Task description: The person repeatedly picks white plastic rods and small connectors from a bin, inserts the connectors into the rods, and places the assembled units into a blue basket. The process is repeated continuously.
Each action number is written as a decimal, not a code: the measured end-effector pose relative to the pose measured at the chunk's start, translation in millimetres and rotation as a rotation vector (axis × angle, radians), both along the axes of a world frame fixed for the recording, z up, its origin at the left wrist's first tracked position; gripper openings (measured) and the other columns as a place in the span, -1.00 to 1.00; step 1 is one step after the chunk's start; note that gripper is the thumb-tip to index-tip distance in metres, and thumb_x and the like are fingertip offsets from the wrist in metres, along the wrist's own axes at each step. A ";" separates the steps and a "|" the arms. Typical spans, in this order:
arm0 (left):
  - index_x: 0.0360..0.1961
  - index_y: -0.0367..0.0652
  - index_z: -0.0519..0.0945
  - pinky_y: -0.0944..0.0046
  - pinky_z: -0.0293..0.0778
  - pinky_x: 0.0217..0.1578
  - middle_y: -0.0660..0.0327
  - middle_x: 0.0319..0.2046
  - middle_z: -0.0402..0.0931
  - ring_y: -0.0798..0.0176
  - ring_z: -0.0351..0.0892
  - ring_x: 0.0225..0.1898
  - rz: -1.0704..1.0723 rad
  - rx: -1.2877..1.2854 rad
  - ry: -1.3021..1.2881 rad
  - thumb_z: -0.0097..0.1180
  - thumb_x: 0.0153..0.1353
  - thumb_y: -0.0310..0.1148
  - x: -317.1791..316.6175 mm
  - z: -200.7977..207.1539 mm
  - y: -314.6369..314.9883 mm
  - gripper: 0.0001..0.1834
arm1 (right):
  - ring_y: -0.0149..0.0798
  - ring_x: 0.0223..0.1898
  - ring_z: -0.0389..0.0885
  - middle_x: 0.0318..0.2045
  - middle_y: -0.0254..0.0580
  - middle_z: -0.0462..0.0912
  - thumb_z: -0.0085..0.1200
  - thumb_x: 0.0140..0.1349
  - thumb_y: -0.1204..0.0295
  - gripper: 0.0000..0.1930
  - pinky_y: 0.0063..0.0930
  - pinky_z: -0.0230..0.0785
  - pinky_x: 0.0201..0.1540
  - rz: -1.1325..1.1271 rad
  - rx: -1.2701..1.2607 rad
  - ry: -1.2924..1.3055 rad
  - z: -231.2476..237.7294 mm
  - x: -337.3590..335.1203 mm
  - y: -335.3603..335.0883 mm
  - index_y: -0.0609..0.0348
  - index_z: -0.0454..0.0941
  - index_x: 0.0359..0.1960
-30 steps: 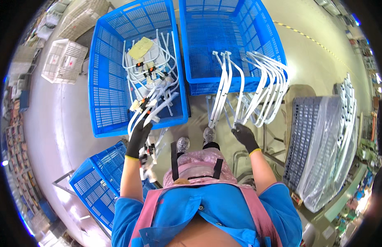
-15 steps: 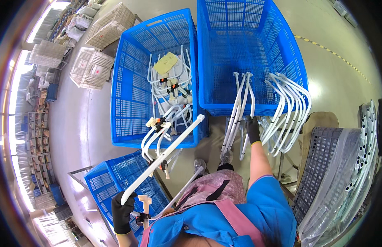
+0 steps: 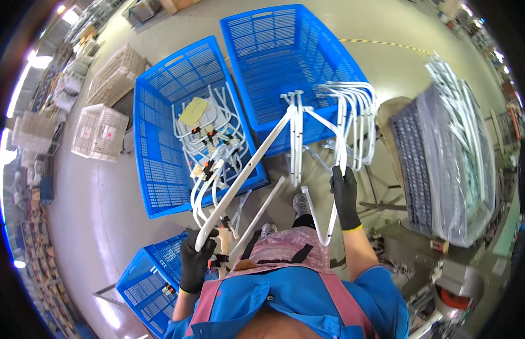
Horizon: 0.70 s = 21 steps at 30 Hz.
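In my black-gloved left hand (image 3: 195, 260) is a long white bent tube (image 3: 245, 174), slanting up and away to the right. A cream plastic fitting and a dark clamp sit beside that hand, on a second white tube (image 3: 259, 217). My right hand (image 3: 345, 195), also black-gloved, is closed around another bent white tube (image 3: 332, 226) with a U-shaped lower end. The far ends of the two held tubes come close together in the picture; I cannot tell if they touch. Several hooked white tubes (image 3: 368, 121) hang over the right blue crate's near rim, beside a narrower bunch (image 3: 296, 138).
The left blue crate (image 3: 152, 113) holds tube frames with black and orange clamps under a yellow paper (image 3: 193, 112). Another blue crate (image 3: 155, 305) stands lower left. White basket carts (image 3: 101, 133) are farther left. Plastic-wrapped tubes (image 3: 457, 186) and a machine (image 3: 457, 294) stand right.
My right hand has drawn one bent tube from beside the crate, nearer to me. My left hand and its tube have shifted right. The whole view has turned.
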<state>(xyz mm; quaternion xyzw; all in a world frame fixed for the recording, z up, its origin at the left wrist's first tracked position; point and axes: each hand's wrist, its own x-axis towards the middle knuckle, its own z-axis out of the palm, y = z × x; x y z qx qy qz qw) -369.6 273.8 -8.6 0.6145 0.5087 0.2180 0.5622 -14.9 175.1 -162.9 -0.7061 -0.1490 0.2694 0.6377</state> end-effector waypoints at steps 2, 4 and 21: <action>-0.18 -0.32 0.57 0.42 0.52 -0.58 0.27 -0.46 0.53 0.42 0.55 -0.58 -0.050 -0.142 -0.149 0.08 0.21 -0.49 -6.6 6.8 1.3 -0.82 | -0.56 -0.63 0.31 -0.67 -0.44 0.39 0.07 0.27 0.32 -0.79 -0.57 0.17 -0.59 -0.067 -0.062 -0.147 23.2 -33.1 -52.9 0.14 0.43 -0.45; -0.16 -0.32 0.55 0.41 0.54 -0.62 0.25 -0.47 0.53 0.37 0.59 -0.62 -0.157 -0.064 -0.116 0.08 0.24 -0.45 -6.7 13.2 3.3 -0.81 | -0.54 -0.64 0.32 -0.70 -0.45 0.40 0.18 0.17 0.40 -0.81 -0.56 0.18 -0.59 -0.226 -0.113 -0.155 44.6 -68.3 -124.0 0.16 0.43 -0.50; -0.10 -0.24 0.58 0.15 0.43 -0.08 0.03 -0.04 0.51 0.03 0.52 -0.07 -1.448 0.635 -0.484 0.29 -0.01 -0.39 147.6 46.6 -102.2 -0.60 | -0.19 -0.55 0.48 -0.64 -0.22 0.50 0.31 -0.18 0.57 -0.81 -0.38 0.30 -0.44 -0.869 -0.530 -0.826 158.0 -244.8 -463.0 0.08 0.50 -0.59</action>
